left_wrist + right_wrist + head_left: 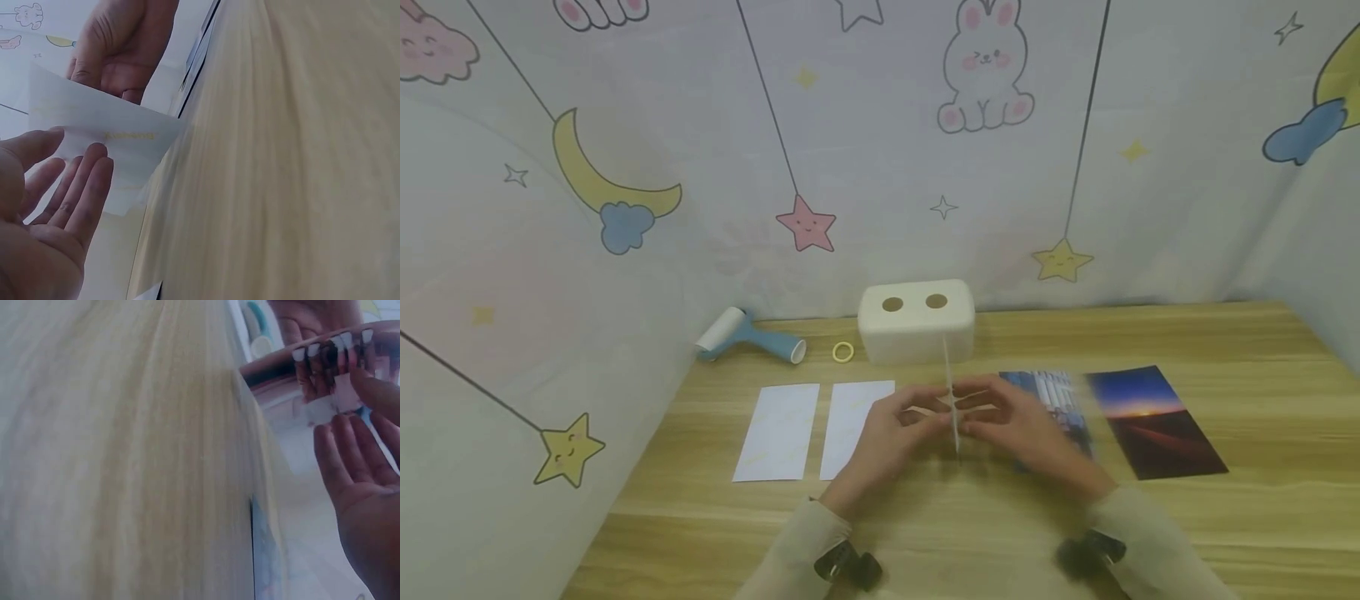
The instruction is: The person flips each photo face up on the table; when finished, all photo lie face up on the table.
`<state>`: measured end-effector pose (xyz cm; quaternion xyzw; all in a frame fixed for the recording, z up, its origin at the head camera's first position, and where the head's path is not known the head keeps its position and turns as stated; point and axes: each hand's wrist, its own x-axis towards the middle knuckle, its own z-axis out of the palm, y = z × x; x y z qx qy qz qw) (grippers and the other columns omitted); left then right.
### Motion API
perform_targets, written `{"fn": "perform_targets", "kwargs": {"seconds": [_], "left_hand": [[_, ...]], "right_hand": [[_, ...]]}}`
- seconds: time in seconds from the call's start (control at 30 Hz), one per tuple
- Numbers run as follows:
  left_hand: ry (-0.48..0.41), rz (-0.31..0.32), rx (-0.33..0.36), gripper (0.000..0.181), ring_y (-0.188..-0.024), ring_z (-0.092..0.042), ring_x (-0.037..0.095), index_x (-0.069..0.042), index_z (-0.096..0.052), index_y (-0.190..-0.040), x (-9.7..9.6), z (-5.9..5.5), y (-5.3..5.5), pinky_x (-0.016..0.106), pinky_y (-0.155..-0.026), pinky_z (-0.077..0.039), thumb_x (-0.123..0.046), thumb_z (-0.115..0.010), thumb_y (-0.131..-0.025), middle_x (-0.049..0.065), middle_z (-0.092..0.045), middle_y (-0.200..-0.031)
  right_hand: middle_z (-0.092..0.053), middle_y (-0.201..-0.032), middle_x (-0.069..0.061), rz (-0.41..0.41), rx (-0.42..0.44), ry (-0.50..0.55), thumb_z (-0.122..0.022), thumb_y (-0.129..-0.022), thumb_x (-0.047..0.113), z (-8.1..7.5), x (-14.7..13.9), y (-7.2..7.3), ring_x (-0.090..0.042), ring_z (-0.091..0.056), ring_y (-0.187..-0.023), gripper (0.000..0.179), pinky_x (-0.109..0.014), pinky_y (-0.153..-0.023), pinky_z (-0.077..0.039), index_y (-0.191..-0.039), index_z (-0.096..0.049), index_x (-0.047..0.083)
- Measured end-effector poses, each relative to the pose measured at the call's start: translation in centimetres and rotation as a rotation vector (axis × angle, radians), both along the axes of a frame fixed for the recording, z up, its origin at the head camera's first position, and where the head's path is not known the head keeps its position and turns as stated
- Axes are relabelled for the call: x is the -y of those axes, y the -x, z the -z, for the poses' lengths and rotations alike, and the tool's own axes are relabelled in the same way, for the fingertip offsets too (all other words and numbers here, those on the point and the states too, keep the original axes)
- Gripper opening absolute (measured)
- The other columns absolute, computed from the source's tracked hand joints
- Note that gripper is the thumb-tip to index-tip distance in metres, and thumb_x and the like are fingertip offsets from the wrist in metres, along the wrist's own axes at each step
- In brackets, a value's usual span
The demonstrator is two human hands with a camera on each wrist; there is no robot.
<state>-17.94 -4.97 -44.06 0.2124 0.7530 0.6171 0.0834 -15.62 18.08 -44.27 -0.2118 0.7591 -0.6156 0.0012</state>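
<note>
A photo print [947, 358] stands on edge between my two hands, seen nearly edge-on in the head view. My left hand [895, 429] touches its white back [94, 119], thumb and fairly straight fingers all on that side. From the other side my right hand [1026, 425] meets the glossy picture face [281, 378], which shows a row of figures; its fingers are extended too. In the left wrist view the sheet hides part of the right hand. On the table to the right lie a blurred photo with pale columns [1052, 392] and a sunset photo [1157, 421].
Two white sheets [777, 433] lie on the left, one partly behind my left hand. Farther back are a blue-handled lint roller [760, 337], a small yellow ring [843, 352] and a white box with two holes [917, 325]. A patterned curtain [880, 167] hangs behind the wooden table [970, 533].
</note>
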Motion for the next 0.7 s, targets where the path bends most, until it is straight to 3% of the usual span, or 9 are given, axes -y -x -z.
{"fn": "perform_targets", "kwargs": {"seconds": [0.27,0.5,0.7], "left_hand": [[-0.085,0.015,0.061,0.035,-0.095,-0.078,0.024,-0.005,-0.071,-0.133,0.00,0.06,0.19,0.030,-0.083,-0.060,-0.013,-0.075,-0.099,0.012,-0.074,-0.112],[-0.171,0.015,0.135,0.034,-0.102,-0.076,0.027,0.002,-0.070,-0.133,-0.09,-0.10,0.26,0.041,-0.092,-0.061,-0.017,-0.069,-0.105,0.017,-0.073,-0.125],[-0.203,0.020,0.195,0.040,-0.098,-0.076,0.026,0.002,-0.067,-0.137,-0.03,-0.30,0.20,0.047,-0.094,-0.060,-0.024,-0.065,-0.107,0.018,-0.073,-0.127]], "right_hand": [[-0.066,-0.133,-0.010,0.046,-0.019,-0.010,-0.082,-0.094,0.009,-0.28,0.23,-0.16,-0.032,-0.069,-0.117,0.044,-0.037,-0.096,-0.059,-0.135,-0.066,0.008],[-0.064,-0.135,-0.008,0.034,-0.080,-0.067,-0.082,-0.093,0.009,-0.01,-0.13,0.09,-0.032,-0.066,-0.120,0.046,-0.046,-0.100,-0.057,-0.137,-0.066,0.009],[-0.062,-0.136,-0.008,0.009,-0.106,-0.084,-0.084,-0.092,0.009,-0.04,-0.48,0.33,-0.032,-0.064,-0.122,0.050,-0.049,-0.100,-0.057,-0.138,-0.066,0.011]]}}
